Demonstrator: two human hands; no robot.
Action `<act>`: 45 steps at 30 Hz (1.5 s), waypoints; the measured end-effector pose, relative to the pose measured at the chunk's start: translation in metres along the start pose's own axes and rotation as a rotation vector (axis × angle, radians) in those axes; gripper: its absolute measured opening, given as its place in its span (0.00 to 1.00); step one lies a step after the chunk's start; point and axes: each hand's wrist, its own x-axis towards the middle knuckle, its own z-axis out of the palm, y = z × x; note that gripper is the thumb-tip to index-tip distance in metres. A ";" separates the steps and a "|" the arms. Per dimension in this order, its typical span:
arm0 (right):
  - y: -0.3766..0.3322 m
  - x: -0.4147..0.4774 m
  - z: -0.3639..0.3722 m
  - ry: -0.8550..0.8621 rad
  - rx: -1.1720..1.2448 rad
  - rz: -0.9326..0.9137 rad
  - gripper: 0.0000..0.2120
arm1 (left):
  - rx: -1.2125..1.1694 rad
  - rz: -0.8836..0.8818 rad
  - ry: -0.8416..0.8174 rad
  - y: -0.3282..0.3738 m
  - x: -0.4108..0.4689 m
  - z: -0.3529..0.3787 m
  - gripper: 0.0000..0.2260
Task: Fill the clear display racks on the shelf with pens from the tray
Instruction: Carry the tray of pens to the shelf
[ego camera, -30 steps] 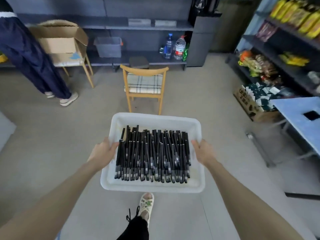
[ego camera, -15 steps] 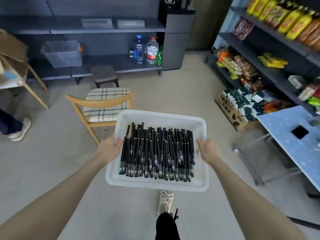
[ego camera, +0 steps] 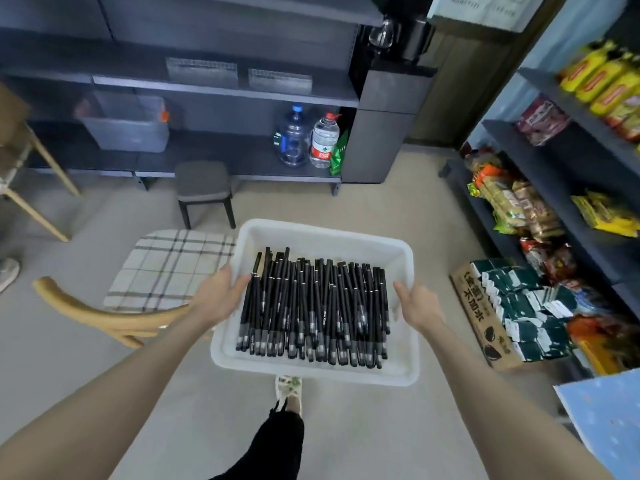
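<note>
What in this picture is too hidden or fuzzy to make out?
- Head view: fingers of the left hand and right hand, hidden under the white plastic tray.
- Head view: lettering on the black pens, too small.
- Head view: clear display racks on the dark shelf, blurred; contents unclear.

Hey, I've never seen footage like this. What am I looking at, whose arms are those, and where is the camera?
There is no machine here. A person wears one wide-angle camera on the head, looking forward and down, so the arms you see are their own. The left hand and right hand grip opposite sides of a white tray, carried in the air above the floor. A pile of black pens lies in it. Ahead, two clear racks stand on a dark shelf, likely where the pens go. A wooden chair stands at the left, and packets of snacks are at the right.
</note>
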 end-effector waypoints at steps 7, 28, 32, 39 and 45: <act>-0.083 0.190 -0.028 -0.027 -0.028 -0.011 0.22 | -0.034 -0.056 0.005 0.042 0.189 -0.010 0.16; -0.451 0.619 -0.016 -0.276 -0.248 -0.411 0.25 | -0.149 -0.513 0.231 0.034 0.599 -0.120 0.17; -0.512 0.670 0.007 -0.303 -0.270 -0.431 0.23 | -0.119 -0.526 0.244 0.016 0.664 -0.148 0.14; -0.621 0.742 0.043 -0.367 -0.326 -0.460 0.25 | -0.107 -0.613 0.199 -0.016 0.771 -0.206 0.15; -0.699 0.787 0.087 -0.413 -0.323 -0.463 0.26 | -0.152 -0.685 0.229 -0.051 0.835 -0.239 0.13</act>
